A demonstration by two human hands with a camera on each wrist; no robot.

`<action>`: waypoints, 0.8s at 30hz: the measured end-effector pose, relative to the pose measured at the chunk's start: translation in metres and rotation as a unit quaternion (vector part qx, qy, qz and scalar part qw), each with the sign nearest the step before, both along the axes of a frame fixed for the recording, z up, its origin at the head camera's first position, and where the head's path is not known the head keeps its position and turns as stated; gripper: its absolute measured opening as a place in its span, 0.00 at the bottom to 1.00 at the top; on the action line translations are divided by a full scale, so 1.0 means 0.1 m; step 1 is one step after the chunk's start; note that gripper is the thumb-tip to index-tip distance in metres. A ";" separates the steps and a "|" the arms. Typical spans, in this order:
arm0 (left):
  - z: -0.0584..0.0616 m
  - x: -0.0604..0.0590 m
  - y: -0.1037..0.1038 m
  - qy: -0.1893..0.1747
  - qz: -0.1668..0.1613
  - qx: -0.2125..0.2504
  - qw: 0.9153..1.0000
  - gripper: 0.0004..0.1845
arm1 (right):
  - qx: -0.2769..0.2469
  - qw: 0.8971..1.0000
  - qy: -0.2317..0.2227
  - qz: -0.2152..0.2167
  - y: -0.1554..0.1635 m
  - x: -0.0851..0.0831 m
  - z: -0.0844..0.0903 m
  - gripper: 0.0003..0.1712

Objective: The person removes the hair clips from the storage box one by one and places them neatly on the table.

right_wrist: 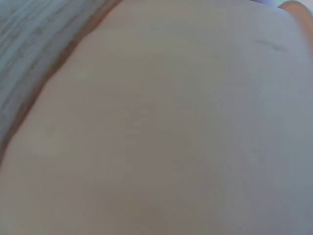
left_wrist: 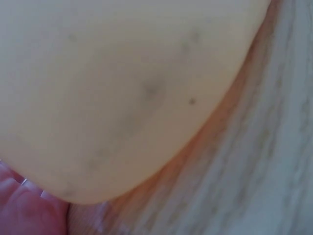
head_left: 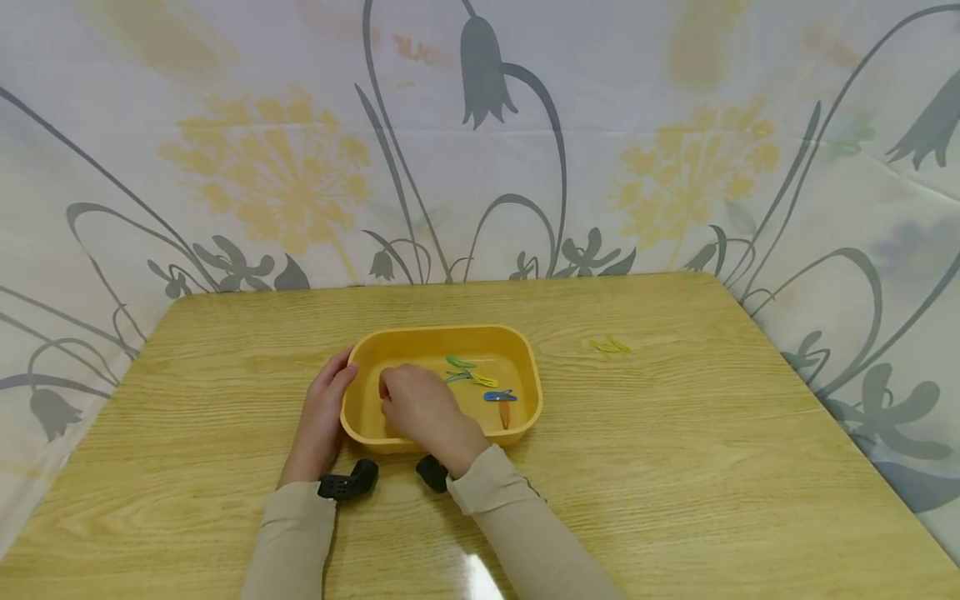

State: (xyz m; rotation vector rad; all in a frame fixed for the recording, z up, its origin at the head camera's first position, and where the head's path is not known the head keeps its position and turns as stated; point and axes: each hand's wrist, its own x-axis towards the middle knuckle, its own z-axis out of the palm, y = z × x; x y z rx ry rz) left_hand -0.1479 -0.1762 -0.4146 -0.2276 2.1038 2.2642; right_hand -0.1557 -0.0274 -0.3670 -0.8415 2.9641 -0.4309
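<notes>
A yellow plastic tub [head_left: 442, 335] stands on the table, with several small hair clips inside. Among them are a green clip [head_left: 461, 362], a yellow clip [head_left: 483, 380], a blue clip [head_left: 500, 396] and an orange clip [head_left: 504, 414]. At the tub's left end, my left hand [head_left: 326, 408] holds the wall, thumb at the rim. My right hand [head_left: 423, 408] reaches over the near rim into the left half, knuckles up and fingers bent downward. Its fingertips are hidden, so I cannot tell whether they pinch anything. The tub's pale, blurred wall [left_wrist: 146, 98] fills most of the left wrist view.
Two yellow clips [head_left: 611, 345] lie on the wood-grain table [head_left: 712, 433], right of the tub. Behind the table hangs a flower-patterned cloth [head_left: 480, 167]. A black wrist device [head_left: 349, 481] sits on the left wrist, another [head_left: 432, 473] on the right.
</notes>
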 end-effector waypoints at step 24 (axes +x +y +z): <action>0.01 0.01 0.01 0.002 -0.002 -0.004 1.000 0.27 | 0.025 1.000 -0.005 -0.008 0.10 0.14 0.31 0.14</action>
